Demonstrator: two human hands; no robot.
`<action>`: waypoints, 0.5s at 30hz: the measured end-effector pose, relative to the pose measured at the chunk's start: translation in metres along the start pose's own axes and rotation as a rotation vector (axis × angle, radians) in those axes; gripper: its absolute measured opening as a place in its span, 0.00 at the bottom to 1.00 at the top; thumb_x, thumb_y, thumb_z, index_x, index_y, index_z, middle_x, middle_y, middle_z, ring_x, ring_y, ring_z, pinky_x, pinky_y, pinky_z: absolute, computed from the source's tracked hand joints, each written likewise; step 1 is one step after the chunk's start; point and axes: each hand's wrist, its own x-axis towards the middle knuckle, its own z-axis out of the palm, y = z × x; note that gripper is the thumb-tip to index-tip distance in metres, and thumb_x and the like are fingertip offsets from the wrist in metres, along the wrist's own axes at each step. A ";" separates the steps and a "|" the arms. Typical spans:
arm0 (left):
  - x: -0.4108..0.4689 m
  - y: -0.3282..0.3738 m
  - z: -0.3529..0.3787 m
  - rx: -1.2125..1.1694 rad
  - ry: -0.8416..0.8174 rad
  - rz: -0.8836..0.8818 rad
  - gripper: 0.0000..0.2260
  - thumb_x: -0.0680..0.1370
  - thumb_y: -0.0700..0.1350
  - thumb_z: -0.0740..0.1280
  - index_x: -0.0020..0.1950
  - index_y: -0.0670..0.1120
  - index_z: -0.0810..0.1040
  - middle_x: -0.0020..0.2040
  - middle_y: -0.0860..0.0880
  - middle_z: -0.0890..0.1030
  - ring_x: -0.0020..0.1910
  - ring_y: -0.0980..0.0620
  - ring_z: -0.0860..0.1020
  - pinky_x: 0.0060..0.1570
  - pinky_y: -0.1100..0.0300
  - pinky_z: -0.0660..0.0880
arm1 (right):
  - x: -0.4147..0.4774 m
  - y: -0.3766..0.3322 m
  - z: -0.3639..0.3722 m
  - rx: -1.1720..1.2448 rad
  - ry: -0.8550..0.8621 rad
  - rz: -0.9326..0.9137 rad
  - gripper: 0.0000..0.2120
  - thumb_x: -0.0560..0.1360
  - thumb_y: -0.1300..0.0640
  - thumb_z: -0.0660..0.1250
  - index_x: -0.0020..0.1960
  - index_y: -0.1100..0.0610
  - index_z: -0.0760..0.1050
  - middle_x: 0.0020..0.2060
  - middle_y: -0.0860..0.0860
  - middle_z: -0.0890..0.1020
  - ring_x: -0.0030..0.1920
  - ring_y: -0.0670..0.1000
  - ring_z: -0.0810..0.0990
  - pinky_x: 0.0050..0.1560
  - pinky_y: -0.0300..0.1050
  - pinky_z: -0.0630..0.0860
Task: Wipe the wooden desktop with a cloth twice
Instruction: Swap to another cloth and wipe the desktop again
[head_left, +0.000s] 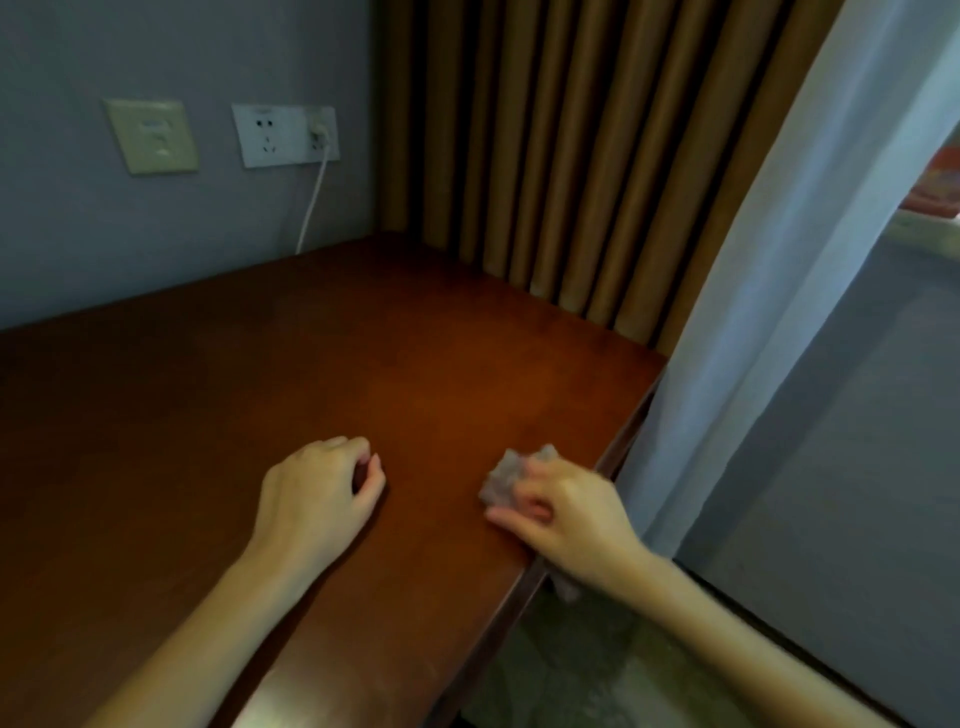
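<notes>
Head view: right hand (566, 514) grips the crumpled cloth (506, 480) by the table's (363, 338) right edge, four o'clock. Left hand (317, 493) rests loosely curled, empty, near six. Best bet: flatten the cloth, press evenly, sweep overlapping strokes toward ten.
</notes>
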 end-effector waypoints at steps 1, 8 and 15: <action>0.000 0.000 0.000 0.009 0.004 0.000 0.11 0.77 0.48 0.64 0.34 0.53 0.70 0.29 0.57 0.69 0.27 0.59 0.69 0.24 0.67 0.60 | -0.002 -0.020 0.002 0.010 -0.036 -0.059 0.16 0.76 0.36 0.55 0.35 0.45 0.67 0.37 0.41 0.70 0.38 0.39 0.68 0.37 0.36 0.71; -0.001 -0.007 -0.003 -0.002 0.104 -0.180 0.13 0.77 0.49 0.63 0.33 0.51 0.68 0.30 0.54 0.71 0.28 0.52 0.69 0.25 0.60 0.59 | 0.074 -0.072 0.027 0.047 -0.169 -0.245 0.17 0.78 0.43 0.61 0.33 0.49 0.67 0.33 0.45 0.71 0.33 0.45 0.71 0.33 0.46 0.72; -0.003 -0.012 -0.007 0.014 0.062 -0.190 0.12 0.79 0.50 0.60 0.35 0.53 0.69 0.29 0.57 0.69 0.26 0.59 0.68 0.24 0.68 0.58 | 0.090 0.021 0.015 -0.080 -0.040 0.087 0.20 0.77 0.37 0.58 0.30 0.45 0.66 0.31 0.43 0.73 0.33 0.41 0.71 0.35 0.42 0.65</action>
